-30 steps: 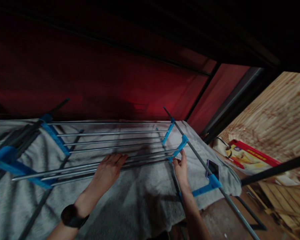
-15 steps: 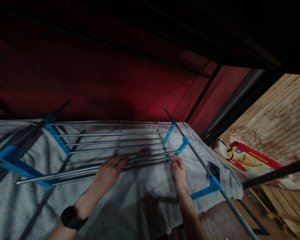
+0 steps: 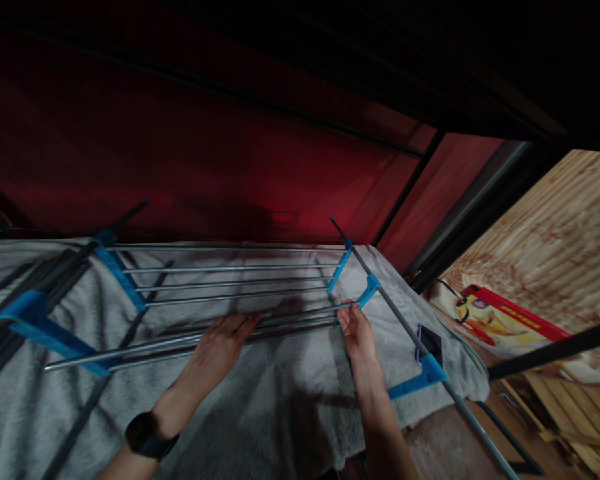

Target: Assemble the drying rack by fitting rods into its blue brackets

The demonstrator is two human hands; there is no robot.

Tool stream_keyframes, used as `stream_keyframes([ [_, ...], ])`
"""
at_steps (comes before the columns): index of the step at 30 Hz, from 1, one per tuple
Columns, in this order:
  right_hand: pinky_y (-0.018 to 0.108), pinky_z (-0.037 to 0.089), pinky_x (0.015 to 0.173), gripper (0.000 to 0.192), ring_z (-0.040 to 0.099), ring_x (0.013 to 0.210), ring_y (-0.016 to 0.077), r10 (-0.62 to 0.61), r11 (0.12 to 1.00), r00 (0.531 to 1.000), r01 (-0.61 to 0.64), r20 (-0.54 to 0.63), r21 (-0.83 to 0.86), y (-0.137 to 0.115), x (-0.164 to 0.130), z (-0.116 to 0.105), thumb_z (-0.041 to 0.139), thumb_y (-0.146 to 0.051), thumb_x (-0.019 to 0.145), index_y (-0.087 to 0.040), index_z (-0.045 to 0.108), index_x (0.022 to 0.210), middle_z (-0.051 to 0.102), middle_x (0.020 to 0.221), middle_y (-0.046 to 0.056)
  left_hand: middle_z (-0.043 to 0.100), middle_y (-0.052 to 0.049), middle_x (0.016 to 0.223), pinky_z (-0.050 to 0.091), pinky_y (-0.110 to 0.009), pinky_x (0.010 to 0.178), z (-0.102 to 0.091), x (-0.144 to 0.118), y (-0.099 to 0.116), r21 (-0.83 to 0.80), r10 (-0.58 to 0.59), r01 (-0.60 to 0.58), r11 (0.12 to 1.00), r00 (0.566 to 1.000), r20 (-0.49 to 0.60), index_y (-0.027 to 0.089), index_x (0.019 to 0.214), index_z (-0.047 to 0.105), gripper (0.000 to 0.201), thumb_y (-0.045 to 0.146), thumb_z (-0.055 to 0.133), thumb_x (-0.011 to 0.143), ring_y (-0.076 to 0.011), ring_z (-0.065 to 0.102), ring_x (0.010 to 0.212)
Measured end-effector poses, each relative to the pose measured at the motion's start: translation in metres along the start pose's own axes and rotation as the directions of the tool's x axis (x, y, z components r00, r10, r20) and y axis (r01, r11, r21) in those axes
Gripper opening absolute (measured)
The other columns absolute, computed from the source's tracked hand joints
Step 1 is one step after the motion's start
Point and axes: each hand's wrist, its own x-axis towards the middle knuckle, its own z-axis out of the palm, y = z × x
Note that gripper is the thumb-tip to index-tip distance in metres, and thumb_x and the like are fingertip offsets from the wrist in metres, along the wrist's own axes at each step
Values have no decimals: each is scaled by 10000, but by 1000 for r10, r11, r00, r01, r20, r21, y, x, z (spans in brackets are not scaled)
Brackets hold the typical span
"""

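A partly assembled rack of metal tubes and blue plastic brackets lies on a grey blanket (image 3: 275, 413). My left hand (image 3: 225, 339), with a dark watch on its wrist, is closed over the loose-ended metal tube (image 3: 130, 349) and tubes beside it. That tube's left end sticks out past the lower left blue bracket (image 3: 63, 341). My right hand (image 3: 359, 335) pinches the tube's other end, close to a blue bracket (image 3: 369, 291) on the long right pole (image 3: 401, 319). Whether the tube sits inside that bracket I cannot tell.
Several dark tubes (image 3: 55, 277) lie at the left. A phone (image 3: 429, 343) rests on the blanket beyond the right pole, near another blue bracket (image 3: 420, 381). A red and yellow box (image 3: 510, 317) and a wooden slatted piece (image 3: 575, 407) are at the right. Red panels stand behind.
My right hand has moved up slightly, its fingers now closed round the tube end near the bracket. My left hand keeps its hold. The view has shifted slightly.
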Motion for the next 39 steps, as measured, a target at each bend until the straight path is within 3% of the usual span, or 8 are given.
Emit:
stream_keyframes([
  [11,314,569,861,230,669,849,137,22,1000,1000,-22,1,-1,6,13,-4,741,-455,768,-264,646,855,695,839,-19,684,-96,1044,529,-409,880,-1,1,0,-12,16,-16,1000,1000,10,205,1298,617,516,-7,471,851,-242,651,961],
  [15,452,551,854,311,659,931,226,-59,978,994,75,87,-193,12,28,-16,666,-571,774,-262,638,790,671,835,27,671,-88,1083,504,-389,916,-6,-2,9,1,1,-1,1000,999,45,215,1319,583,518,-3,524,853,-221,635,1006],
  [19,542,509,921,257,640,860,251,-162,970,984,172,68,-173,23,49,-26,721,-542,737,-299,639,737,591,803,16,662,-84,1099,485,-351,910,-17,1,14,19,12,-15,1000,992,124,209,1337,554,440,66,504,924,-194,627,995],
  [23,609,459,995,160,619,807,264,-133,985,990,138,52,-103,27,61,-34,790,-422,693,-347,652,725,541,799,18,661,-82,1067,478,-325,868,-25,3,15,43,39,-45,998,991,124,208,1337,546,382,130,464,972,-188,625,966],
  [27,627,450,991,104,613,1072,307,-42,997,999,42,4,-64,25,57,-36,766,-369,698,-372,672,744,606,1045,69,662,-67,1028,485,-320,809,-26,1,16,74,68,-75,994,993,99,199,1358,520,382,151,438,988,-192,624,906],
  [32,586,428,1013,120,459,1361,276,54,998,996,-54,-68,-8,23,47,-34,763,-357,691,-414,715,786,565,1356,56,663,-74,1025,491,-313,755,-24,-1,15,91,82,-92,992,990,113,189,1355,516,380,167,446,982,-196,630,879],
  [36,650,401,1037,95,414,1398,315,25,995,999,-29,-44,-97,20,49,-38,761,-402,710,-383,719,793,575,1361,51,669,-89,1046,488,-309,686,-23,2,12,89,84,-98,991,985,149,186,1358,510,386,187,455,976,-194,654,857],
  [39,654,375,1100,124,498,1320,325,30,991,999,-34,-28,-132,18,52,-44,765,-414,733,-336,716,816,627,1251,58,680,-78,1055,490,-323,650,-24,4,9,79,83,-98,992,980,179,185,1352,508,389,195,478,963,-200,674,843],
])
